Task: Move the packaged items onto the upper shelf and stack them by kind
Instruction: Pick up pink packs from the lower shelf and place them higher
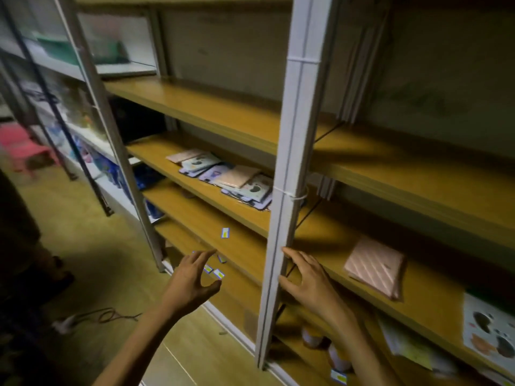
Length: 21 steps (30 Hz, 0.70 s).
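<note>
A loose spread of flat packaged items, pink ones and white ones with dark prints, lies on the second wooden shelf left of the white upright post. The upper shelf above it is bare wood. Right of the post, a stack of pink striped packets rests on a lower shelf, and a white printed packet sits at the far right. My left hand hovers open before the lower shelves. My right hand is open too, fingertips near the post. Neither holds anything.
Small price labels dot the shelf edges. Bottles and paper bags sit on the lowest shelves. Another rack with goods stands at the left, a pink stool beyond it. A cable lies on the floor.
</note>
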Tool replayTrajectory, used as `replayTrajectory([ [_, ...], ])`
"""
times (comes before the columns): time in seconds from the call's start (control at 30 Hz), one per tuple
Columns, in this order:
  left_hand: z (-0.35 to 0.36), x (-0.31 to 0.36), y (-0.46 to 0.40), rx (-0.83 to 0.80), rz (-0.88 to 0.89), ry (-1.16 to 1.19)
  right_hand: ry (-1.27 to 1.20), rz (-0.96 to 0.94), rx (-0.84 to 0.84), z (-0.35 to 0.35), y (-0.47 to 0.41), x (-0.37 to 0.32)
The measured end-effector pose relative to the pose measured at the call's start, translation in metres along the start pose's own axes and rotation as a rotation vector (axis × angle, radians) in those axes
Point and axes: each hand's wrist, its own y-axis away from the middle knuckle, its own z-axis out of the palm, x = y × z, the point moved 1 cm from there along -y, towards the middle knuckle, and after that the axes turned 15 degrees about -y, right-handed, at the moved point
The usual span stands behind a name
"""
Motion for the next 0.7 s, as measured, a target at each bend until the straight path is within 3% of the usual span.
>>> replayTrajectory([
  [0.33,-0.046,-0.168,-0.02,-0.001,-0.035,0.044,0.038,0.04,-0.04,0.126,-0.102,-0.073],
  [0.7,-0.068,-0.256,-0.119,0.001,0.012,0.031,0.057,0.083,0.027,0.168,-0.205,-0.102],
])
